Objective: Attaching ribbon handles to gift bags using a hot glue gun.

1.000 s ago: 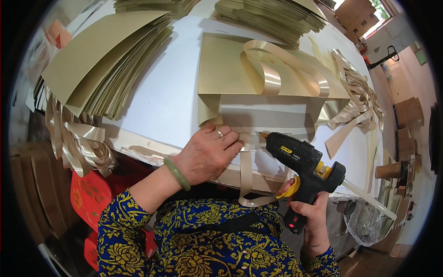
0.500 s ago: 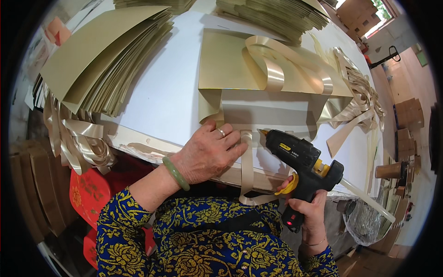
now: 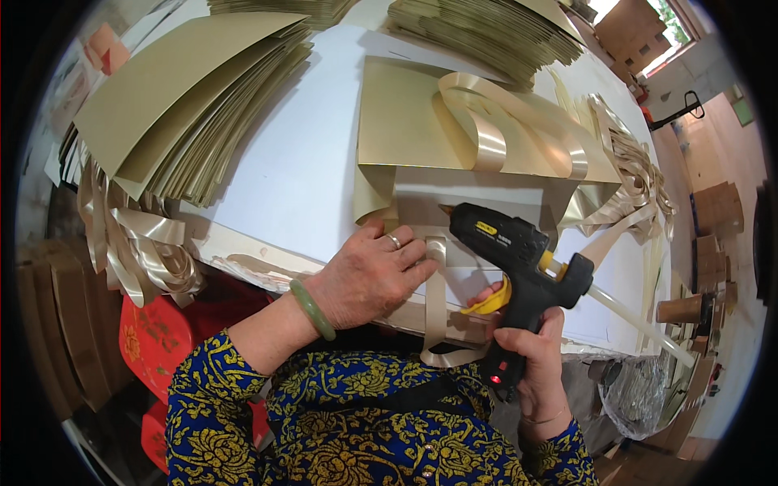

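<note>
My right hand (image 3: 531, 347) is wrapped round the handle of a black hot glue gun (image 3: 502, 243) with a yellow trigger; a pale glue stick (image 3: 644, 324) sticks out of its back. Its nozzle hangs over the opening of a gold paper bag (image 3: 397, 130), which lies on the table. My left hand (image 3: 365, 271), with a ring and a green bangle, is bent over the bag's near edge, its thumb side partly hidden. Beside those fingertips a gold ribbon (image 3: 436, 304) loops down over the table edge. Another ribbon loop (image 3: 490, 146) lies across the bag's upper panel.
Stacks of folded gold paper (image 3: 186, 89) stand at the left and more (image 3: 486, 36) at the back. Bundles of ribbon lie at the right (image 3: 632, 162) and hang at the left (image 3: 138, 235). A red stool (image 3: 150, 340) is below the table's left edge; cardboard boxes (image 3: 721, 206) stand right.
The glue gun has moved left and up, bringing its nozzle over the bag's near opening. My left hand has stayed at almost the same place on the bag.
</note>
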Tool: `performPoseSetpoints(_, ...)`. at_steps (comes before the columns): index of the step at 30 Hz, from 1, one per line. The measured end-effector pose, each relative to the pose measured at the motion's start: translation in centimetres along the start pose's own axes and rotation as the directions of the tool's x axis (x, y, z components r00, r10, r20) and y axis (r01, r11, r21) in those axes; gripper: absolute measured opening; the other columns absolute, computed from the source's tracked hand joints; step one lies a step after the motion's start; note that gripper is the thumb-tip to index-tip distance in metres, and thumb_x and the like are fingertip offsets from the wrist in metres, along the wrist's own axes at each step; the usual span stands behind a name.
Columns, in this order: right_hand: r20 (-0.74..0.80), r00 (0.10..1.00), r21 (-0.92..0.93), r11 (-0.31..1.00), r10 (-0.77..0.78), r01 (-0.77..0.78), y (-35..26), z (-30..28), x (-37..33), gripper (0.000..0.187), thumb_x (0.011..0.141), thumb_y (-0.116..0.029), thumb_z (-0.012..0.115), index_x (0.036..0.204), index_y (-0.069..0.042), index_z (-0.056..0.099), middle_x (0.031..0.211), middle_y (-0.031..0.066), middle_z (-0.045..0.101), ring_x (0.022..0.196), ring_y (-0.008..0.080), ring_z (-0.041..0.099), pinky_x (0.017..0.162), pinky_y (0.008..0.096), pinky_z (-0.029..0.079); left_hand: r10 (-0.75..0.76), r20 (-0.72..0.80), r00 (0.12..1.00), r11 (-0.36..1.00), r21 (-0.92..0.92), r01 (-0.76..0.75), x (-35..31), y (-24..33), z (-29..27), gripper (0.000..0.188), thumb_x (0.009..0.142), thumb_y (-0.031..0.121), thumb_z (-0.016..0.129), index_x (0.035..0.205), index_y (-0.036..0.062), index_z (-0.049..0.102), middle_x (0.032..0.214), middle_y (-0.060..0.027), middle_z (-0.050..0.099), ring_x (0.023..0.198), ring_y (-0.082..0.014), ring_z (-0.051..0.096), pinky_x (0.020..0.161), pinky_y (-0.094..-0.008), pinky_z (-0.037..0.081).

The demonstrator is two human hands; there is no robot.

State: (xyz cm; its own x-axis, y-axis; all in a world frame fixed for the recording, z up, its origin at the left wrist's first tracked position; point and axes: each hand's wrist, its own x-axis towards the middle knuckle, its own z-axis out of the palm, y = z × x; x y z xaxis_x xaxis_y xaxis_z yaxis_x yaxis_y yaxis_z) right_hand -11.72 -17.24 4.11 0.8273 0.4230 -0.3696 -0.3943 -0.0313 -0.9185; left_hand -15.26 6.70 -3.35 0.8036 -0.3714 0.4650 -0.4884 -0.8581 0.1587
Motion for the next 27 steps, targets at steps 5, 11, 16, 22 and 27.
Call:
performPoseSetpoints(5,0.024,0.999,0.060,0.998,0.021,-0.022,-0.5,2.1,2.1,0.052,0.066,0.003,0.061,0.117,0.011,0.058,0.108,0.0165,0.067,0.094,0.0207,0.066,0.082,0.0281,0.053,-0.005,0.000,1.000,1.000,-0.001,0.005,0.0,0.0,0.0,0.034,0.074,0.019,0.069,0.107,0.0128,0.067,0.092,-0.0010,0.056,0.093,-0.0187,0.058,0.081,-0.0387,0.045)
performPoseSetpoints(11,0.081,0.993,0.054,0.994,0.087,-0.091,-0.7,2.8,3.2,0.046,0.066,0.004,0.060,0.113,0.009,0.062,0.103,0.0127,0.068,0.092,0.0164,0.065,0.081,0.0260,0.052,-0.008,-0.005,1.000,1.000,0.008,0.008,0.0,0.0,0.1,0.030,0.076,0.020,0.068,0.105,0.0133,0.065,0.092,0.0004,0.055,0.092,-0.0171,0.057,0.078,-0.0368,0.045)
performPoseSetpoints(16,0.017,0.996,-0.106,0.991,0.083,-0.081,-1.4,2.1,2.8,0.049,0.062,0.004,0.060,0.112,0.010,0.060,0.099,0.0156,0.068,0.091,0.0227,0.068,0.082,0.0293,0.053,-0.004,-0.012,1.000,1.000,0.009,0.004,0.0,0.0,0.1,0.029,0.076,0.020,0.068,0.105,0.0133,0.065,0.091,0.0004,0.055,0.091,-0.0171,0.057,0.077,-0.0358,0.045)
performPoseSetpoints(22,-0.093,0.996,-0.239,0.971,-0.004,-0.018,-1.7,-0.1,1.9,0.030,0.067,0.000,0.068,0.097,0.004,0.070,0.090,0.0070,0.070,0.079,0.0127,0.065,0.075,0.0263,0.052,0.002,-0.010,1.000,1.000,0.016,-0.002,0.1,0.1,0.0,0.031,0.075,0.019,0.068,0.105,0.0126,0.066,0.092,-0.0003,0.055,0.090,-0.0179,0.057,0.078,-0.0357,0.045)
performPoseSetpoints(27,-0.101,0.994,-0.301,0.954,-0.046,0.013,-1.7,-2.6,1.2,0.041,0.067,0.004,0.068,0.108,0.003,0.062,0.092,0.0040,0.066,0.083,0.0130,0.064,0.076,0.0273,0.051,-0.015,-0.036,0.999,1.000,-0.005,0.015,0.2,0.2,0.0,0.032,0.072,0.017,0.069,0.103,0.0126,0.068,0.090,-0.0011,0.056,0.090,-0.0183,0.057,0.077,-0.0360,0.045)
